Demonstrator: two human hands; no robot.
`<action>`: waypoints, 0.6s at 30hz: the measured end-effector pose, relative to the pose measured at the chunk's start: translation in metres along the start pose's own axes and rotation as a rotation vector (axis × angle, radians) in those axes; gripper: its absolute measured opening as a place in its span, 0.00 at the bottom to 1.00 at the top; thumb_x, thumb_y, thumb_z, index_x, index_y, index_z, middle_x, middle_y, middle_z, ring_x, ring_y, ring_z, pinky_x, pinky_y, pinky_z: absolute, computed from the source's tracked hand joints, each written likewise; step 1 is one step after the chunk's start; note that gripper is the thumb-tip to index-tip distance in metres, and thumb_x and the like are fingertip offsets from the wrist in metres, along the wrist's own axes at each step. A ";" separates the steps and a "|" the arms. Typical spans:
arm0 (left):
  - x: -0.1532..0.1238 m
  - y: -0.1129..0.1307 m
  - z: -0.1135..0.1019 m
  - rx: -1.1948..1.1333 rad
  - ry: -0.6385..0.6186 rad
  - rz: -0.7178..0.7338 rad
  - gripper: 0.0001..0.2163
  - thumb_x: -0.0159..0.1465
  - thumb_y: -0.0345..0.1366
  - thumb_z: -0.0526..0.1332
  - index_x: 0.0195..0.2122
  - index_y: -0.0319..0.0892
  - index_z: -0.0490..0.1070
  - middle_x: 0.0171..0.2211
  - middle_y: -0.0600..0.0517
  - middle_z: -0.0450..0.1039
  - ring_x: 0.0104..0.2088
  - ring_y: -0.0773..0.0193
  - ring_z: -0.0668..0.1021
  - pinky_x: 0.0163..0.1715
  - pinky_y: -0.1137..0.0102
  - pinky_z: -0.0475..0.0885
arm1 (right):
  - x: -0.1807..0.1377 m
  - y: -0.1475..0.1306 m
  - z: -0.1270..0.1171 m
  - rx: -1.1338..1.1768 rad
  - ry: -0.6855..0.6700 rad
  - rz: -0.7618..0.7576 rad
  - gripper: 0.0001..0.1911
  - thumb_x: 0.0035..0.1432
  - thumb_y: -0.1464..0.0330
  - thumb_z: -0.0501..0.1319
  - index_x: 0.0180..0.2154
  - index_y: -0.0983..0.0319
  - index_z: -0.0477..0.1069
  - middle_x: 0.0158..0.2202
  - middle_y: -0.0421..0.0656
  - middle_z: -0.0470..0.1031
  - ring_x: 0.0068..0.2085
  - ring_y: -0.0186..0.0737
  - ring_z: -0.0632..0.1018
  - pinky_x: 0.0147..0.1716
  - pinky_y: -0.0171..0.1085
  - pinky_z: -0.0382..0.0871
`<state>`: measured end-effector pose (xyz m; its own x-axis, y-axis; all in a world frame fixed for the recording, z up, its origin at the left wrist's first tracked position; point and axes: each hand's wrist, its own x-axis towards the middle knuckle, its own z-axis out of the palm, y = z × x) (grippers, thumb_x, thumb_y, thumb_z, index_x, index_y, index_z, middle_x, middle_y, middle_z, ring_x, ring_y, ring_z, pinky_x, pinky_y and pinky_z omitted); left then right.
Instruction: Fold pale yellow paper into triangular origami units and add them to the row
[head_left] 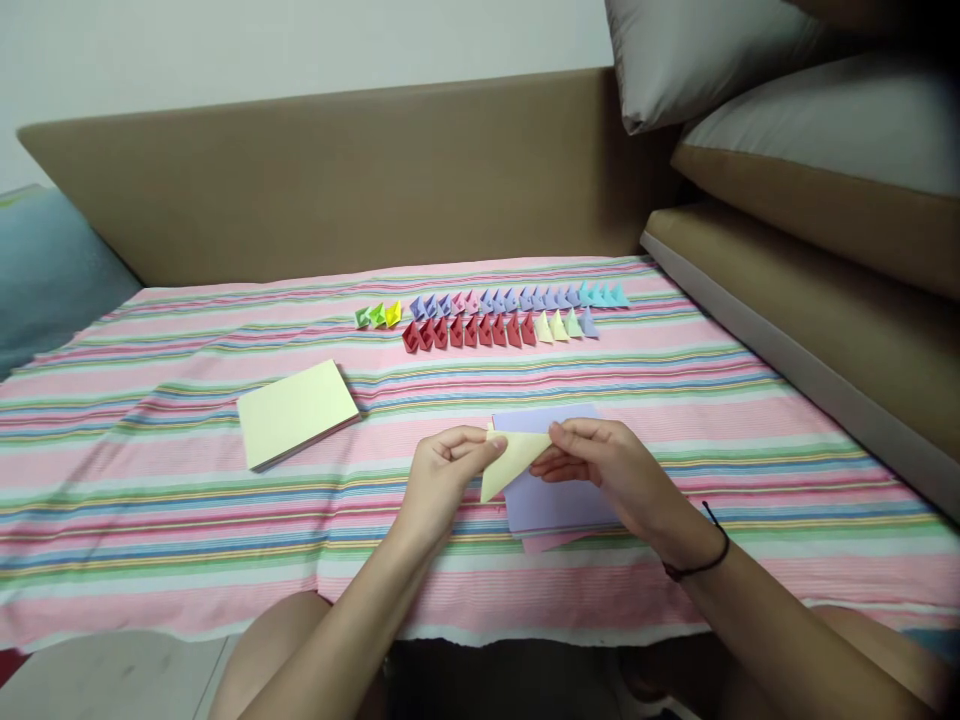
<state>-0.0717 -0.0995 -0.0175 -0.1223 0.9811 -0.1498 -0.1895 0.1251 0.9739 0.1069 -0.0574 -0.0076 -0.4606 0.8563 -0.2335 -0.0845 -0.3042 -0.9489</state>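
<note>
Between my two hands is a pale yellow folded paper (514, 462), roughly triangular with one corner pointing down. My left hand (452, 462) pinches its left side with the thumb on top. At the right corner, the thumb and fingers of my right hand (592, 455) grip it. Just below lies a stack of lavender paper (559, 505), partly covered by my right hand, with a pink sheet (559, 542) showing under its near edge.
A stack of pale yellow paper (298, 412) lies to the left. Farther back stand rows of small folded paper boats, including red ones (470, 332), purple ones (510, 300) and yellow-green ones (377, 316). Cushions (817, 180) are piled at right on the striped cloth (187, 510).
</note>
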 end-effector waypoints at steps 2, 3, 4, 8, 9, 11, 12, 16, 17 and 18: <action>0.000 0.000 0.000 -0.007 0.012 0.006 0.08 0.52 0.38 0.67 0.26 0.38 0.75 0.20 0.54 0.75 0.22 0.70 0.74 0.25 0.76 0.66 | -0.001 -0.001 0.001 0.045 -0.027 0.005 0.22 0.54 0.52 0.59 0.29 0.66 0.75 0.26 0.47 0.78 0.30 0.39 0.79 0.33 0.37 0.74; -0.001 0.000 0.000 -0.012 0.019 0.009 0.08 0.52 0.38 0.67 0.27 0.38 0.75 0.20 0.54 0.75 0.22 0.71 0.73 0.25 0.76 0.66 | -0.001 -0.001 0.002 0.059 -0.051 0.005 0.22 0.55 0.52 0.58 0.31 0.65 0.75 0.28 0.47 0.78 0.31 0.40 0.80 0.34 0.38 0.74; -0.001 0.000 0.000 -0.016 0.022 0.012 0.08 0.52 0.39 0.67 0.27 0.38 0.75 0.20 0.54 0.75 0.22 0.71 0.73 0.25 0.76 0.66 | -0.001 -0.001 0.003 0.058 -0.075 0.000 0.21 0.54 0.53 0.59 0.34 0.65 0.74 0.30 0.47 0.78 0.33 0.40 0.79 0.35 0.38 0.74; -0.003 0.002 0.003 0.003 -0.012 0.006 0.09 0.52 0.39 0.67 0.27 0.37 0.74 0.20 0.53 0.75 0.22 0.69 0.74 0.24 0.76 0.66 | -0.001 0.004 0.007 -0.064 -0.079 -0.077 0.16 0.44 0.60 0.68 0.34 0.62 0.72 0.31 0.42 0.77 0.34 0.38 0.78 0.36 0.37 0.72; -0.003 0.003 0.003 0.015 -0.026 0.002 0.09 0.52 0.39 0.67 0.27 0.37 0.74 0.21 0.53 0.75 0.22 0.69 0.74 0.24 0.76 0.66 | -0.001 0.006 0.007 -0.092 -0.059 -0.098 0.15 0.43 0.62 0.69 0.33 0.62 0.72 0.30 0.41 0.77 0.32 0.37 0.77 0.35 0.36 0.72; -0.004 0.004 0.006 0.024 -0.056 -0.001 0.10 0.51 0.39 0.68 0.29 0.37 0.74 0.23 0.51 0.76 0.24 0.68 0.76 0.25 0.76 0.68 | 0.001 0.010 0.007 -0.119 -0.021 -0.122 0.13 0.44 0.62 0.68 0.31 0.63 0.73 0.28 0.41 0.76 0.30 0.35 0.77 0.33 0.35 0.71; -0.004 0.004 0.007 0.023 -0.076 -0.002 0.12 0.50 0.39 0.68 0.31 0.37 0.74 0.25 0.50 0.77 0.26 0.67 0.77 0.27 0.75 0.69 | 0.001 0.011 0.007 -0.123 -0.002 -0.123 0.12 0.44 0.62 0.68 0.30 0.63 0.73 0.27 0.41 0.76 0.30 0.35 0.76 0.33 0.35 0.71; -0.004 0.002 0.010 0.035 -0.113 -0.010 0.15 0.46 0.38 0.70 0.33 0.36 0.73 0.28 0.48 0.78 0.29 0.63 0.79 0.32 0.71 0.72 | 0.002 0.014 0.008 -0.102 0.061 -0.111 0.13 0.43 0.62 0.69 0.30 0.64 0.73 0.24 0.41 0.76 0.28 0.37 0.77 0.33 0.37 0.72; -0.004 0.001 0.010 0.045 -0.108 -0.011 0.15 0.46 0.38 0.70 0.32 0.36 0.73 0.27 0.48 0.78 0.29 0.62 0.79 0.32 0.70 0.72 | 0.002 0.014 0.008 -0.090 0.067 -0.106 0.13 0.43 0.63 0.69 0.29 0.64 0.73 0.24 0.41 0.76 0.28 0.37 0.77 0.33 0.38 0.72; -0.003 0.000 0.009 0.055 -0.102 -0.011 0.14 0.46 0.37 0.70 0.31 0.36 0.73 0.27 0.48 0.77 0.28 0.62 0.79 0.33 0.69 0.73 | 0.002 0.014 0.008 -0.079 0.067 -0.101 0.13 0.43 0.63 0.69 0.30 0.64 0.73 0.25 0.41 0.77 0.29 0.37 0.77 0.34 0.38 0.72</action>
<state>-0.0622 -0.1014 -0.0149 -0.0201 0.9892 -0.1455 -0.1366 0.1414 0.9805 0.0977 -0.0633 -0.0196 -0.3934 0.9076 -0.1467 -0.0569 -0.1833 -0.9814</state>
